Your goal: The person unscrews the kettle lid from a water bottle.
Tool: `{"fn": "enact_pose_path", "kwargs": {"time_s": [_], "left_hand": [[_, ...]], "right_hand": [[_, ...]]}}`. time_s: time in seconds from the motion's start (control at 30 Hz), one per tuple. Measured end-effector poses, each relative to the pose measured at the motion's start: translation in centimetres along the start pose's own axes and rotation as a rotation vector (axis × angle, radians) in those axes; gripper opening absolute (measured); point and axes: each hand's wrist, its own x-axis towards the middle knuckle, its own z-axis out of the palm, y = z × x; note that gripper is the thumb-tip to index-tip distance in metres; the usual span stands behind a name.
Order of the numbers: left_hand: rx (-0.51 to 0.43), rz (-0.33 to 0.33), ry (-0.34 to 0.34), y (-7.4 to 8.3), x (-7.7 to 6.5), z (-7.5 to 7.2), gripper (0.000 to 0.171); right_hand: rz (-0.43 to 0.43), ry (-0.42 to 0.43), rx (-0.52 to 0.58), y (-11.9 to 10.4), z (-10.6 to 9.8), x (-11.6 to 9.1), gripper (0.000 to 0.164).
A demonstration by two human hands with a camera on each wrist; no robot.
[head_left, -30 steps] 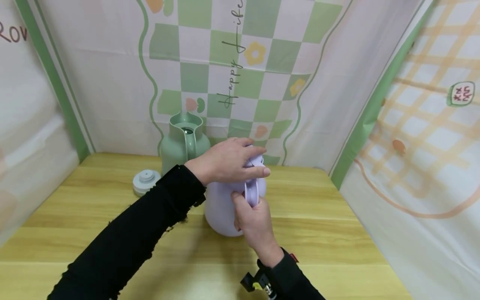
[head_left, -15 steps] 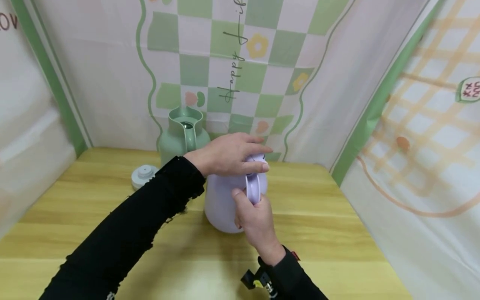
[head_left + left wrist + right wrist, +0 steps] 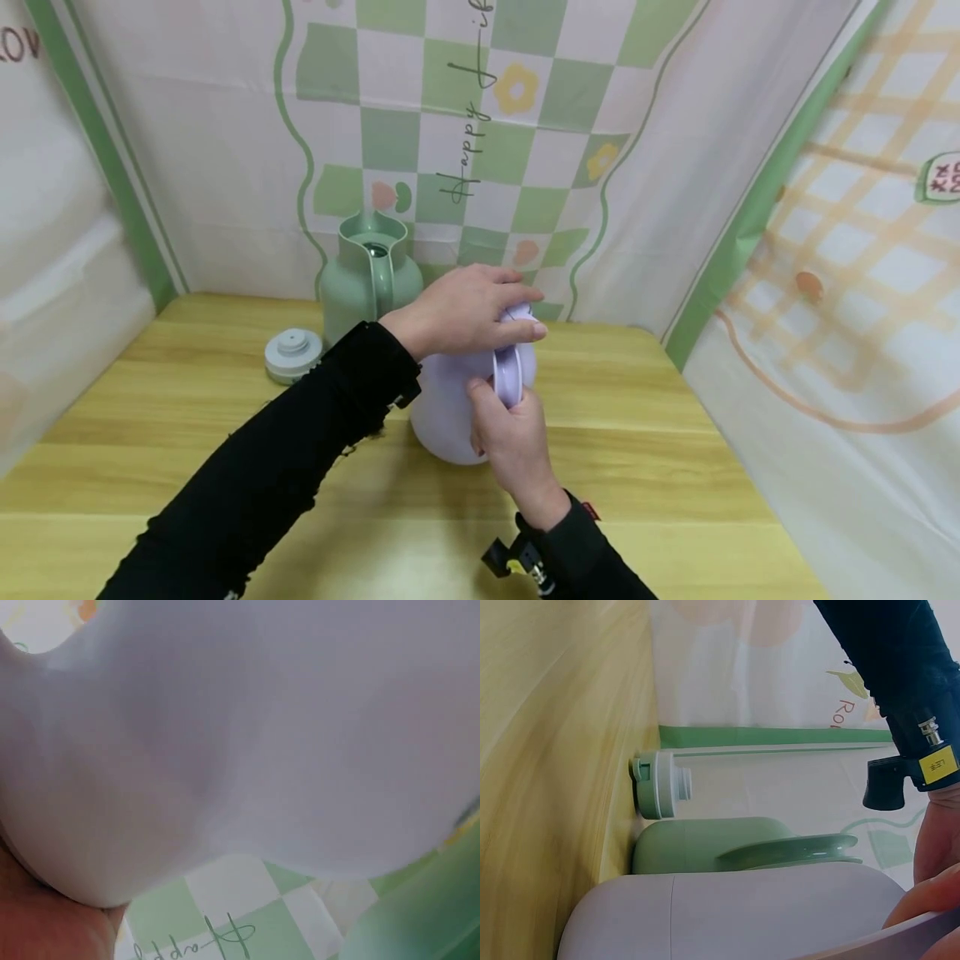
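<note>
A lilac vacuum jug (image 3: 444, 417) stands upright on the table. My right hand (image 3: 516, 446) grips its handle (image 3: 508, 375), the thumb lying along the handle's left side. Palm down, my left hand (image 3: 468, 310) rests across the jug's top, thumb and fingers straight and spread past it. Part of the lilac top (image 3: 519, 312) shows between thumb and forefinger; the rest is hidden under the palm. In the left wrist view the jug's body (image 3: 300, 735) fills most of the picture. The right wrist view shows its side (image 3: 727, 907) close up.
A green vacuum jug (image 3: 345, 292) with an uncovered mouth stands behind, left of the lilac one. Left of it a pale green stopper (image 3: 291, 354) lies on the wooden table (image 3: 637, 467). A checkered cloth (image 3: 495, 158) hangs at the back.
The camera view has shifted slightly. My left hand has stayed over the jug's top with at most a small shift, and my right hand has kept its hold on the handle.
</note>
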Motion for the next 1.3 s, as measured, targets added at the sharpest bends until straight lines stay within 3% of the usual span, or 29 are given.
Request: {"fn": "enact_pose_path", "kwargs": {"time_s": [0.37, 0.57, 0.73, 0.87, 1.13, 1.3], "left_hand": [[0.072, -0.128, -0.032, 1.6, 0.1, -0.1, 0.062], [0.067, -0.2, -0.035, 2.3, 0.1, -0.1, 0.064], [0.069, -0.217, -0.03, 2.4, 0.0, -0.2, 0.065], [0.044, -0.153, -0.038, 1.8, -0.1, -0.3, 0.068], [-0.072, 0.077, -0.068, -1.2, -0.3, -0.7, 0.064], [-0.057, 0.133, -0.092, -1.8, -0.3, -0.9, 0.056]], "right_hand": [[0.026, -0.002, 0.007, 0.0, -0.1, -0.1, 0.046], [0.012, -0.009, -0.012, -0.1, -0.1, -0.1, 0.046], [0.025, -0.004, -0.001, -0.2, -0.1, -0.1, 0.048], [0.037, -0.001, -0.003, -0.1, -0.1, -0.2, 0.047], [0.028, 0.009, 0.002, 0.1, -0.1, -0.1, 0.05], [0.023, 0.007, 0.009, 0.0, 0.0, 0.0, 0.05]]}}
